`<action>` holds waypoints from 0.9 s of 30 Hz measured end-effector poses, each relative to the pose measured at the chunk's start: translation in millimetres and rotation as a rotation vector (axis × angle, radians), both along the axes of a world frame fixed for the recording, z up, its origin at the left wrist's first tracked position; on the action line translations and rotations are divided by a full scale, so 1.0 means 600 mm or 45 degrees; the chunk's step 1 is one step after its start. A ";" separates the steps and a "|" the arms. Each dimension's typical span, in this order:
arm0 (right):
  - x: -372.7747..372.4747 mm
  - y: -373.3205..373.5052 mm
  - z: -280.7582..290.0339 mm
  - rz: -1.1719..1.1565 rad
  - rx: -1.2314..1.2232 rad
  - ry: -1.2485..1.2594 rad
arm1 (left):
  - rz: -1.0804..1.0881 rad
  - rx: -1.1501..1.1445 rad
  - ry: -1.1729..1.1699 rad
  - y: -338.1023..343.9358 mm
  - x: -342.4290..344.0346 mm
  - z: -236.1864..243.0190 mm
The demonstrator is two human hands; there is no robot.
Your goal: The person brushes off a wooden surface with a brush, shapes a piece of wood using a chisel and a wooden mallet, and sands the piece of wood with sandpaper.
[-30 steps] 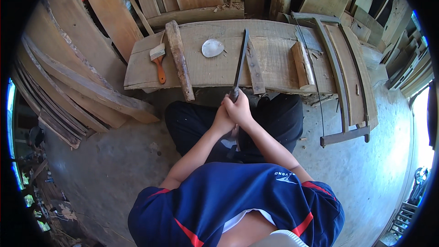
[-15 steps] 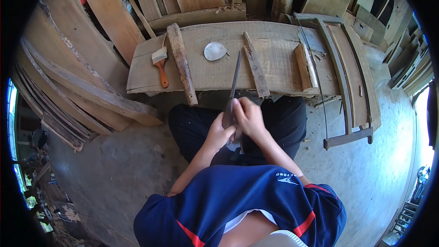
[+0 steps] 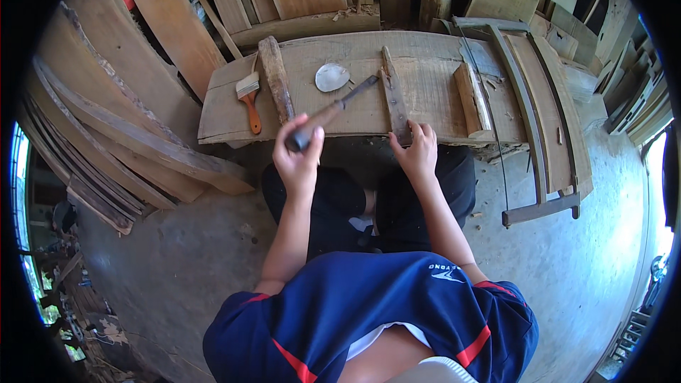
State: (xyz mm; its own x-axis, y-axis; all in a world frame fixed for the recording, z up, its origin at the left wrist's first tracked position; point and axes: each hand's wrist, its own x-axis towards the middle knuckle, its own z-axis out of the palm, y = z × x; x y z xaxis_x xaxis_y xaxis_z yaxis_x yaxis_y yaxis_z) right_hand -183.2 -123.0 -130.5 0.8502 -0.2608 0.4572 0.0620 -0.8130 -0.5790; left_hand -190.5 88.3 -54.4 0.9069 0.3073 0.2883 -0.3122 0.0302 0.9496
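In my left hand is a chisel, its wooden handle wrapped by the fingers and its dark butt end toward me. The chisel's metal blade points away and to the right, over the bench. My right hand is at the bench's near edge, thumb and fingers on either side of the near end of a narrow wooden strip with several dark spots along it. Left of the strip lies a round whitish disc. A rough wooden bar stretches across the bench behind my left hand.
The low plank bench also carries a brush, a split wood block and, at right, a wooden frame saw. Boards lean behind and at left. Wood chips dot the concrete floor.
Both hands were together on the chisel above my lap, its blade pointing away. They have parted: the left moved left with the chisel, the right moved forward and right to the strip.
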 end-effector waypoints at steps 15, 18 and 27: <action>0.011 0.001 -0.008 0.024 0.123 0.019 | -0.354 -0.579 -0.467 -0.078 0.308 0.117; 0.015 -0.009 -0.017 0.026 0.089 0.012 | -0.446 -0.508 -0.564 -0.085 0.293 0.146; 0.018 -0.008 -0.018 0.067 0.083 -0.029 | -0.569 -0.490 -0.590 -0.137 0.265 0.188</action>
